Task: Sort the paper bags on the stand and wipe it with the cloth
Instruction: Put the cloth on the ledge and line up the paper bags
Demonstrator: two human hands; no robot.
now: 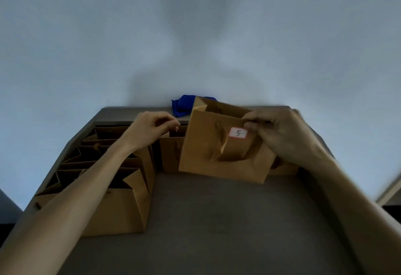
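My right hand (pixel 280 131) grips the top edge of a brown paper bag (pixel 208 164) that bears a white label with the number 5 (pixel 238 133). The bag is lifted and tilted above the grey stand (pixel 217 220). My left hand (pixel 155 126) hovers with curled fingers over a row of several brown paper bags (pixel 121 205) standing on the left side of the stand, and holds nothing. Another bag (pixel 171 153) stands behind the lifted one. A blue cloth (pixel 182 105) lies at the stand's back edge, partly hidden by the held bag.
A pale wall (pixel 195 36) rises directly behind the stand. Part of one more bag (pixel 284 167) shows at the right under my right wrist. A light-coloured edge of furniture (pixel 388 192) appears at the far right.
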